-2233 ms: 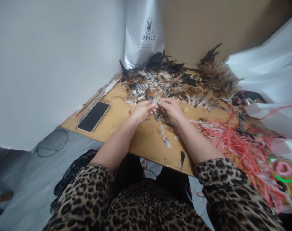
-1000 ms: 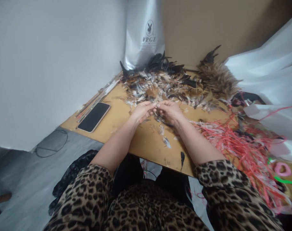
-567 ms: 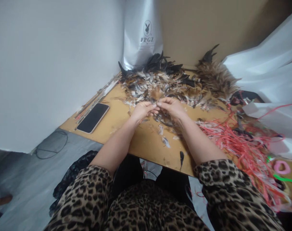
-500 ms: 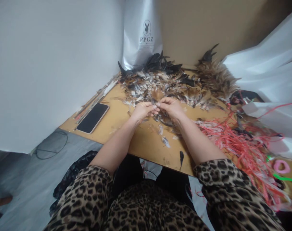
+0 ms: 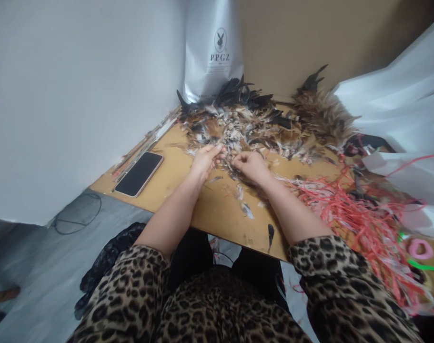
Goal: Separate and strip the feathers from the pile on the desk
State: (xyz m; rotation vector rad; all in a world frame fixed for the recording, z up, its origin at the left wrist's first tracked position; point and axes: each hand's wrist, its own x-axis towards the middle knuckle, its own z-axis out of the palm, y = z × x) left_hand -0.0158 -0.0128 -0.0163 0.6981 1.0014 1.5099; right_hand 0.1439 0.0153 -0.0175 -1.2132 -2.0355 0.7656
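Observation:
A heap of brown, black and white feathers (image 5: 252, 121) covers the back of a wooden table (image 5: 188, 190). My left hand (image 5: 205, 159) reaches into the heap's near edge, its fingertips pinched together on a few feathers. A little to its right, my right hand (image 5: 251, 165) rests on the table with its fingers curled in around a small tuft of feathers. The two hands are apart. Loose feathers (image 5: 247, 209) lie on the table below my wrists.
A black phone (image 5: 139, 173) lies at the table's left edge by the white wall. A silver bag (image 5: 213, 47) stands behind the heap. Tangled red and pink strings (image 5: 352, 209) spread on the right, next to white sheets (image 5: 398, 109) and a pink ring (image 5: 420, 248).
My hands were joined at the fingertips on one tuft. They have parted: the left moved forward and left into the heap, and the right dropped slightly toward the table.

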